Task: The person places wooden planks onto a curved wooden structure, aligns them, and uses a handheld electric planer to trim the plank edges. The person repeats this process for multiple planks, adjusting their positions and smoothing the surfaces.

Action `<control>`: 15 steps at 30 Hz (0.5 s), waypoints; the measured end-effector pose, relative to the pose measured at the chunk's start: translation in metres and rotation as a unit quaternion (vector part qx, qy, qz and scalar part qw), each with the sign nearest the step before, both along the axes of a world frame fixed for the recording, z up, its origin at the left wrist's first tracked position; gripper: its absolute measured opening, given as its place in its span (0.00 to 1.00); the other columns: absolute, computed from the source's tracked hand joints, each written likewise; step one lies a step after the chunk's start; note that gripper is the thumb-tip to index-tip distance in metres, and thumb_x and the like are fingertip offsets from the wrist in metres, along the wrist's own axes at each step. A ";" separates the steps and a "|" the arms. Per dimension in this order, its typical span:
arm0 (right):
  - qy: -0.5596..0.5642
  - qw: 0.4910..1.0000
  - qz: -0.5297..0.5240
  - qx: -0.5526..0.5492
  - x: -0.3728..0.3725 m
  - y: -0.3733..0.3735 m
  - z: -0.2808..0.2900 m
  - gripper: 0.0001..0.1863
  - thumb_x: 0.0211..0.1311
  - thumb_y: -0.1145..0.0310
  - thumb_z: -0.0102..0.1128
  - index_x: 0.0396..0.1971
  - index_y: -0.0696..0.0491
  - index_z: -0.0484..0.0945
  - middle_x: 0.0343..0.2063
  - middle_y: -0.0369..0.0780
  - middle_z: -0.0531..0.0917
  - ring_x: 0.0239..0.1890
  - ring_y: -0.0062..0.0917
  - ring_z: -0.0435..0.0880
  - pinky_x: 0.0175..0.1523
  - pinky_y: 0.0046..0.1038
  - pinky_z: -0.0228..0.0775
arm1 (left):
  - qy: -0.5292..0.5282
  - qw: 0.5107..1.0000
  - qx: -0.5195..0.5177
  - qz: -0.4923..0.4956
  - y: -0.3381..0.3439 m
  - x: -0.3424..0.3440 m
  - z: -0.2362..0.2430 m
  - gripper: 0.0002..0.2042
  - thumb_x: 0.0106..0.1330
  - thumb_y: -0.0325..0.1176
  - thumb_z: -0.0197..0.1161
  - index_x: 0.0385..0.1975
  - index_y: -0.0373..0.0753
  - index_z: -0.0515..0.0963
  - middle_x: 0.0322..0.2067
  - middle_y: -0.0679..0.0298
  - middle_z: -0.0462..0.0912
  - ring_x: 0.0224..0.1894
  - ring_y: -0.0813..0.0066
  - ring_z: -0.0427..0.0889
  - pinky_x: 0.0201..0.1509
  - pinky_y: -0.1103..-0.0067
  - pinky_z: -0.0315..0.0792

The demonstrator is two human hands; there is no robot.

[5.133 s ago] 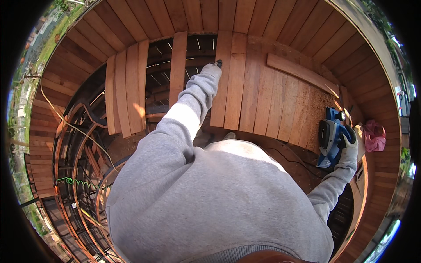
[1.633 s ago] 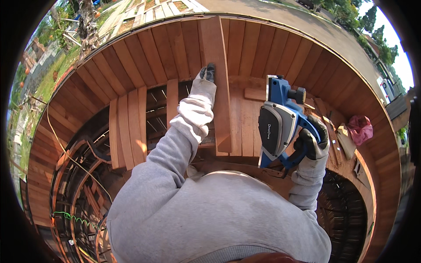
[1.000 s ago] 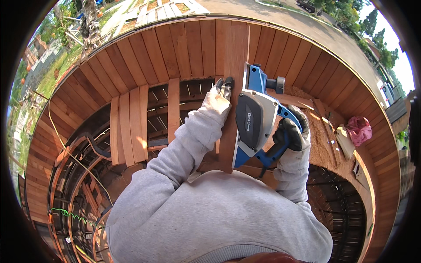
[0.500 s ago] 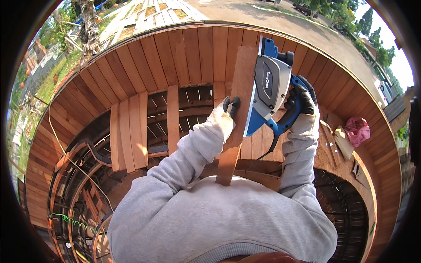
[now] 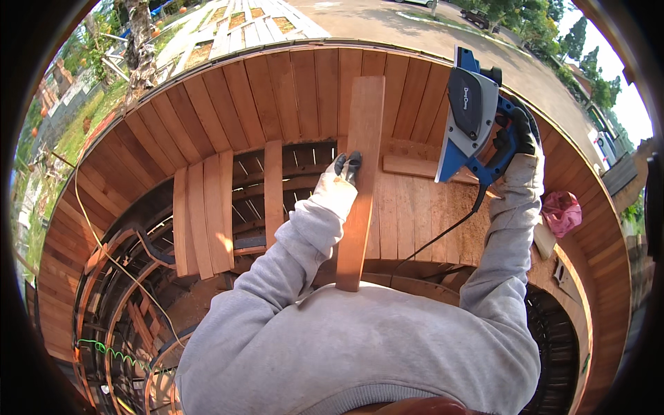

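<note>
A loose wooden plank (image 5: 363, 131) stands lengthwise in front of me, its near end at my sweatshirt. My left hand (image 5: 340, 180), in a worn glove with dark fingertips, grips the plank's left side. A blue and silver electric planer (image 5: 468, 114) is held up to the right of the plank, apart from it, by my right hand (image 5: 517, 131) in a dark glove, closed round its handle. A black power cord (image 5: 443, 235) hangs from the tool down past the boards.
Curved wooden slat walls (image 5: 263, 93) surround me. Several loose boards (image 5: 200, 214) lie over a dark frame at left. Sawdust, a short board (image 5: 422, 169) and a pink bag (image 5: 560, 211) are on the right. Curved rails and a green coiled hose (image 5: 104, 346) are at lower left; paving is outside.
The planer came up from the right side and met the plank's edge; it has since moved away to the right. The plank was lifted and stays in my left hand.
</note>
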State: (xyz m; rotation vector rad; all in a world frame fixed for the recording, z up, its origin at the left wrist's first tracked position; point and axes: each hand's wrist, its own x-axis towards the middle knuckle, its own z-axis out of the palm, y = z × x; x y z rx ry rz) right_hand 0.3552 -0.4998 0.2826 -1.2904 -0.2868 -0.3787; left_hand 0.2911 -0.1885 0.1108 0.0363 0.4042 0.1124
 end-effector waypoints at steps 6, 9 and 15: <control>0.132 0.962 -0.039 -0.236 -0.032 -0.050 -0.044 0.17 0.65 0.63 0.68 0.51 0.53 0.81 0.24 0.34 0.79 0.17 0.16 0.75 0.23 0.20 0.69 | 0.233 0.692 0.682 -0.038 0.074 -0.001 -0.044 0.23 0.73 0.50 0.58 0.54 0.35 0.78 0.46 0.55 0.85 0.45 0.63 0.83 0.48 0.76 0.74; 0.202 0.926 -0.052 -0.315 -0.033 -0.070 -0.075 0.16 0.65 0.65 0.68 0.50 0.52 0.83 0.29 0.35 0.84 0.18 0.16 0.76 0.22 0.21 0.68 | 0.224 0.615 0.756 0.015 0.115 0.008 -0.130 0.30 0.70 0.60 0.57 0.52 0.35 0.80 0.43 0.54 0.86 0.44 0.58 0.81 0.49 0.68 0.72; 0.223 0.866 -0.113 -0.432 -0.019 -0.109 -0.155 0.17 0.64 0.61 0.69 0.52 0.48 0.84 0.28 0.34 0.84 0.18 0.17 0.76 0.21 0.21 0.69 | 0.316 0.614 0.713 -0.121 0.102 0.006 -0.123 0.32 0.70 0.62 0.55 0.53 0.34 0.80 0.46 0.50 0.85 0.49 0.49 0.81 0.53 0.67 0.71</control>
